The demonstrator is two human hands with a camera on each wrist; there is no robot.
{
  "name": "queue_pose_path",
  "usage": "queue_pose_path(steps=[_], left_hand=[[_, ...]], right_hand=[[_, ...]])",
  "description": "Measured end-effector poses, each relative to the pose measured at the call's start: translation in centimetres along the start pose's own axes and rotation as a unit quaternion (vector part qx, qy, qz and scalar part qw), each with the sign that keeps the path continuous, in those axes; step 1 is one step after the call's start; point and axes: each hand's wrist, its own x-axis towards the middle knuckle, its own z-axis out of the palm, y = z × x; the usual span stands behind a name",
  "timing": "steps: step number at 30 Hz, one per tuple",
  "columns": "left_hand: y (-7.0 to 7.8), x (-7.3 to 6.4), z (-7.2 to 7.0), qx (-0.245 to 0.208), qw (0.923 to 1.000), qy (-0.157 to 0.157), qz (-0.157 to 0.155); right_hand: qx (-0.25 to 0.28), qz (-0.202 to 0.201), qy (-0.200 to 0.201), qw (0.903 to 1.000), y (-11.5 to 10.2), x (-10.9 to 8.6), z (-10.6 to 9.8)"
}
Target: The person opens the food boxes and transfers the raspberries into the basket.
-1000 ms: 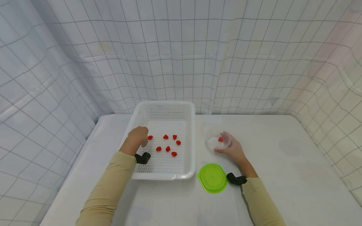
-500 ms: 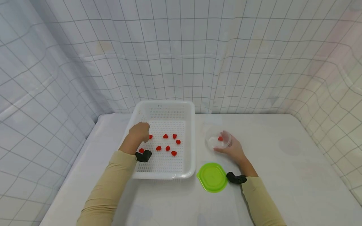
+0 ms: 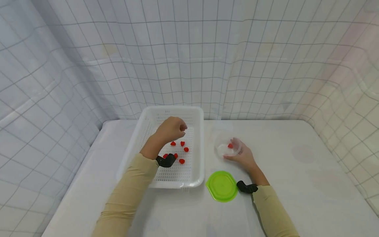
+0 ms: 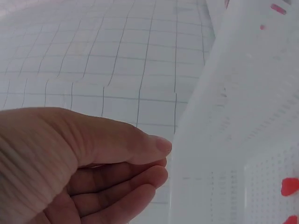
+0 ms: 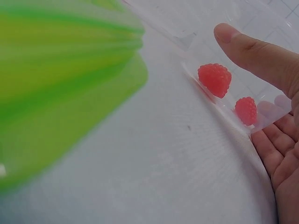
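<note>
Above the white basket (image 3: 199,164) is my left hand (image 3: 170,129), its thumb near its curled fingers. In the left wrist view, the thumb lies over the left hand's (image 4: 107,163) bent fingers; whether a berry is pinched there is hidden. Several red raspberries (image 3: 182,161) lie on the basket floor below; my forearm may cover others. My right hand (image 3: 245,157) grips the side of a clear plastic tub (image 3: 220,149) on the table. One raspberry (image 3: 230,145) shows inside it. The right wrist view shows two red berry shapes (image 5: 215,80); one may be a reflection.
A green lid (image 3: 222,186) lies on the white table (image 3: 296,164), between the basket's front right corner and my right wrist. The basket's raised walls stand around the berries. White grid-patterned curtains (image 3: 189,65) hang behind and at both sides.
My left hand has lifted from the basket's left part and moved right and farther back, over its middle. The right hand and the tub have stayed in place.
</note>
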Motion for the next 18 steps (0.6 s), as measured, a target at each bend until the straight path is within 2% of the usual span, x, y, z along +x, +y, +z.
queue_pose_path(steps=[5,10,14,18], left_hand=[[1.8,1.1,0.9,0.004,0.9997,-0.013,0.020],[3.4,2.6,2.4,0.013,0.9982,-0.022,0.055],[4.3,3.8,3.6,0.030,0.9958,-0.022,0.084],[5.5,4.7,4.3,0.053,0.9924,-0.036,0.105]], right_hand=[[-0.001,-0.001,-0.002,1.0000,0.0,0.0,0.0],[-0.006,0.000,0.001,1.0000,-0.2,0.0,0.0],[-0.002,0.009,-0.002,1.0000,-0.5,0.0,0.0],[-0.005,0.012,-0.001,0.9999,-0.6,-0.1,0.0]])
